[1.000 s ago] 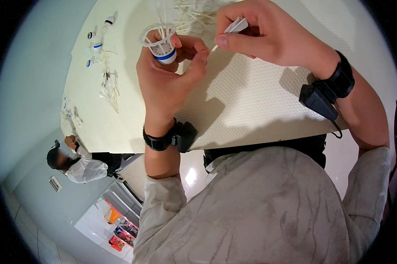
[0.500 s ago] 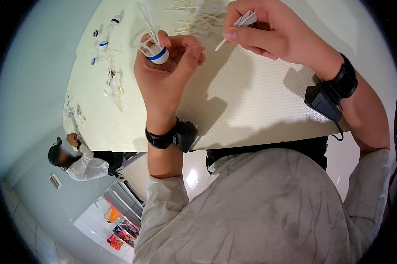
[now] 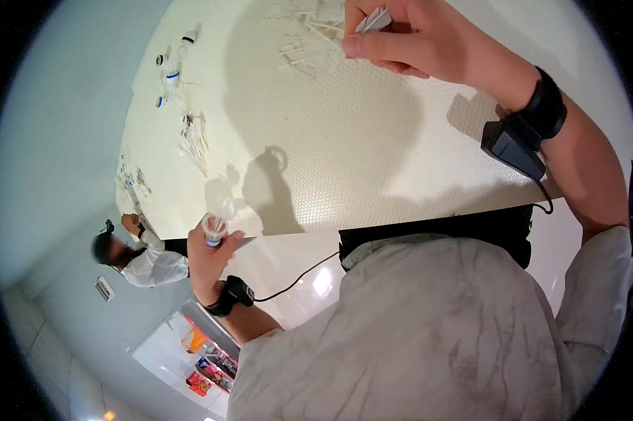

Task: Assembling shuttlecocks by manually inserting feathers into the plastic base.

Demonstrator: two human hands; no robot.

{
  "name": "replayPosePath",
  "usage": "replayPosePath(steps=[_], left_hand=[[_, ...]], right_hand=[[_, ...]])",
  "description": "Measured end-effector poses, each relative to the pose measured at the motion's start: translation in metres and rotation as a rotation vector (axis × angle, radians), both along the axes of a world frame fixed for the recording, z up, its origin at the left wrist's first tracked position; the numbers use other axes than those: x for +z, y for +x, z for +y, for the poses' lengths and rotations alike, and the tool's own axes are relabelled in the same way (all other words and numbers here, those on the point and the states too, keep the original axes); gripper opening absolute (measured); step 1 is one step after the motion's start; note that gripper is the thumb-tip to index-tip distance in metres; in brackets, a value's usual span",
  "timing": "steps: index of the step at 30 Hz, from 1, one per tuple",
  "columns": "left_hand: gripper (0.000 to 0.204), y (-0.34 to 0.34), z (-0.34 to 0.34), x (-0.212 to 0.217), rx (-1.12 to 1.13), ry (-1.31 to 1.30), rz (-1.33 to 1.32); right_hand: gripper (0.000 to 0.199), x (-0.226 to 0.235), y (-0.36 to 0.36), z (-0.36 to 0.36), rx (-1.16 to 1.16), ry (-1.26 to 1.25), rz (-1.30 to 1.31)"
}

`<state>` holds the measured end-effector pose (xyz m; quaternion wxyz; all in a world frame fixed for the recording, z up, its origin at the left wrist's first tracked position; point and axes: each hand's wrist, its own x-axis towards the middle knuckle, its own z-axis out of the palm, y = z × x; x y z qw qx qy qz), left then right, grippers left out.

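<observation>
My left hand (image 3: 207, 263) is low by the table's near edge, its fingers closed around a small clear plastic container (image 3: 216, 224) with a blue band at its base. Something clear and faint rises from the container's mouth; I cannot make out what. At the top of the view my right hand (image 3: 418, 42) pinches a small bundle of white, flat-ended pieces (image 3: 374, 21) between thumb and fingers. Beside those fingers lies a loose heap of thin white sticks (image 3: 301, 52) on the pale textured table (image 3: 330, 154).
Left of centre lies a bundle of white sticks (image 3: 195, 144). Beyond it stand or lie several small clear containers (image 3: 172, 76) with blue or black bands. Another person (image 3: 144, 256) works at the table's far left end. Below is a rack with colourful packages (image 3: 200, 365).
My left hand has swung down and left with the container, from mid-table to the near edge. The right hand has shifted slightly up and left, toward the heap of sticks.
</observation>
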<state>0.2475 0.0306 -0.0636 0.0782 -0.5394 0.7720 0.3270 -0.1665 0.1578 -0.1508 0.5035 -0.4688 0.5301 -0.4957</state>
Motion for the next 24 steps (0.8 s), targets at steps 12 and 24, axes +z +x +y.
replayPosePath(steps=[12, 24], left_hand=[[0.025, -0.159, 0.002, -0.025, -0.098, 0.26, 0.843], [0.019, -0.222, 0.006, -0.059, -0.277, 0.538, 0.869]], right_hand=[[0.015, 0.003, -0.004, 0.006, 0.131, 0.074, -0.249], [0.007, -0.001, -0.01, 0.009, 0.225, 0.139, -0.358]])
